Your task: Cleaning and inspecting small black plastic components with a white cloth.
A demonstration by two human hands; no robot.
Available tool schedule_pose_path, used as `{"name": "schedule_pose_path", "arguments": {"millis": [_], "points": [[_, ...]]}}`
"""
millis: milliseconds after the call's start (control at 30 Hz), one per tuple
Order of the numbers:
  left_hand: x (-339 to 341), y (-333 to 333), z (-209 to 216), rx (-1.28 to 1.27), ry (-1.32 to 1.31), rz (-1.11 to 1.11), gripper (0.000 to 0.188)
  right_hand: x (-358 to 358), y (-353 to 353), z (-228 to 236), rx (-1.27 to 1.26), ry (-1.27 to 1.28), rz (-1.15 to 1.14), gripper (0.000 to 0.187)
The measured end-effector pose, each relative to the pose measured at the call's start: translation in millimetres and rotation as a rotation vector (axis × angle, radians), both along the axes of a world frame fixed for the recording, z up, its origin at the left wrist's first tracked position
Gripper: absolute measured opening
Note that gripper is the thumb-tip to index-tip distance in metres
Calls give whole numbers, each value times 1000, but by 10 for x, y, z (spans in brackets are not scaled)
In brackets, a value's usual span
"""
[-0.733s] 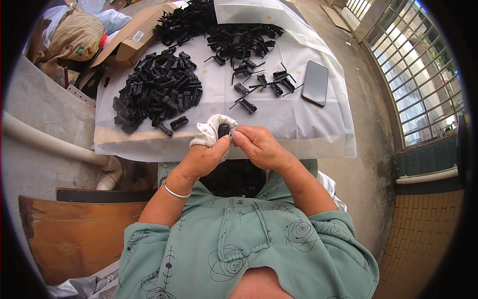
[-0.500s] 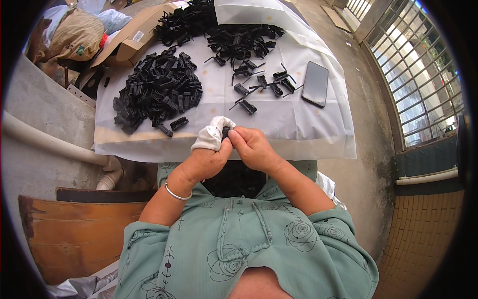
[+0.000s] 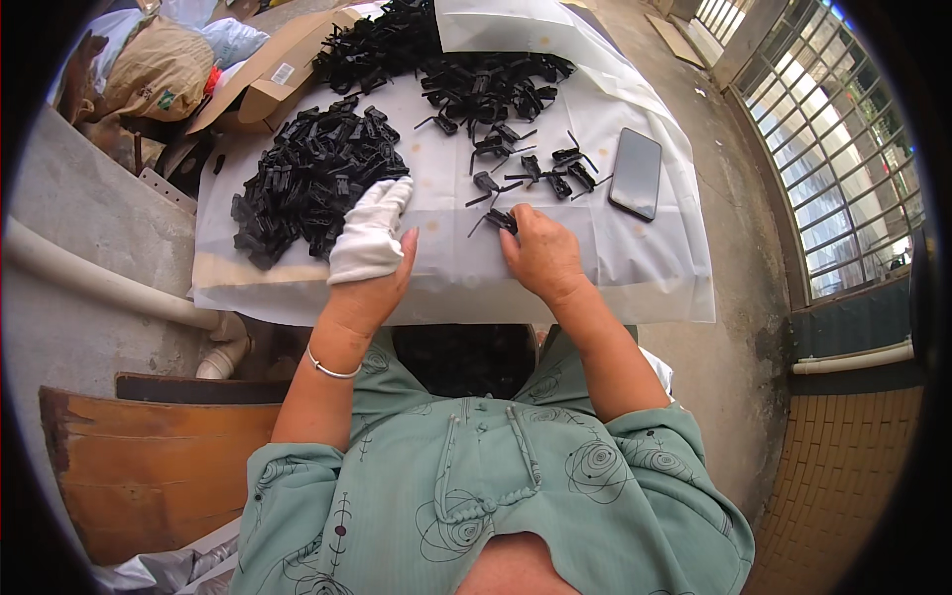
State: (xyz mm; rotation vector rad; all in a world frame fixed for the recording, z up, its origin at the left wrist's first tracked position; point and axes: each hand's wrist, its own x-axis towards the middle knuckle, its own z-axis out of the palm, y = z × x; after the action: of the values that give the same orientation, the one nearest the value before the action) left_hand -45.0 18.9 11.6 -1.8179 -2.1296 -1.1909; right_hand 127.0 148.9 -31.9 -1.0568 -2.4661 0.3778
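Observation:
My left hand (image 3: 371,236) wears a white glove that leaves the thumb bare. Its fingers stretch flat over the near right edge of a heap of small black plastic parts (image 3: 297,183), and whatever lies beneath them is hidden. Toward the middle of the table, my bare right hand (image 3: 543,253) pinches a small black plastic clip (image 3: 501,220) with a thin tail, low at the tabletop. Just beyond it lie several similar clips with thin tails (image 3: 534,169), loosely spread apart.
A white sheet (image 3: 446,283) covers the table. More tailed clips (image 3: 496,89) are piled at the back. A dark phone (image 3: 635,175) lies at the right. An opened cardboard box (image 3: 268,84) stands at the back left, and a barred window (image 3: 828,149) is on the right.
My hands were together at the table's front edge around a small black part. They have parted: the left moved to the heap, the right forward to the clip on the table.

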Motion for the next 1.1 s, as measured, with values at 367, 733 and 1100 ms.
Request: {"name": "schedule_pose_path", "arguments": {"millis": [367,733,1100], "points": [[321,40,-148,-267,-293,-479,35,232,-309,222,-276,181,381,27],[369,20,-171,-255,-1131,-421,27,64,-537,221,-108,647,376,16],[452,-36,-124,-104,-984,-310,29,93,-457,261,-386,526,451,20]]}}
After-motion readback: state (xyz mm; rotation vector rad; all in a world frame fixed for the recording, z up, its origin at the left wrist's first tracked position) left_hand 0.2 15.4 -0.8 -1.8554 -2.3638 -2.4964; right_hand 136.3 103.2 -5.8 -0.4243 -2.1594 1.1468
